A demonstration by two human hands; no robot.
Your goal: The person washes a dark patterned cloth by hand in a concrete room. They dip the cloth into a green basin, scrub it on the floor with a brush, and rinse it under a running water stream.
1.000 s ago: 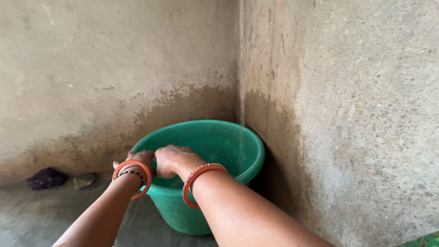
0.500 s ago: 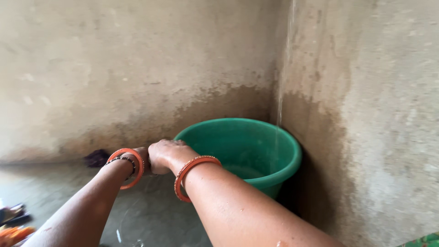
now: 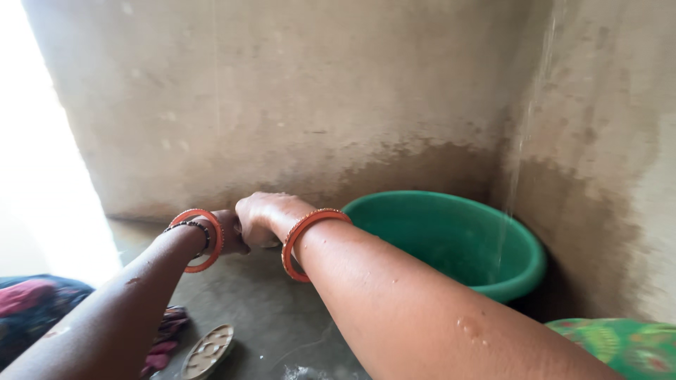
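Note:
My right hand (image 3: 264, 214) is curled into a fist over the wet floor, just left of a green plastic bucket (image 3: 527, 276). My left hand (image 3: 229, 232) is pressed against it from behind and is mostly hidden, so I cannot tell whether anything is between them. Both wrists wear orange bangles. The bucket stands in the corner of two stained concrete walls. A thin stream of water (image 3: 512, 190) falls into it along the right wall.
A pile of dark and red cloth (image 3: 35, 306) lies at the lower left. An oval brown dish-like object (image 3: 208, 350) rests on the floor beside it. Green patterned fabric (image 3: 620, 341) shows at the bottom right. Bright light comes from the left edge.
Both hands have left the bucket's rim and moved left, staying together over the floor. The view has swung left, so the bucket now sits further right.

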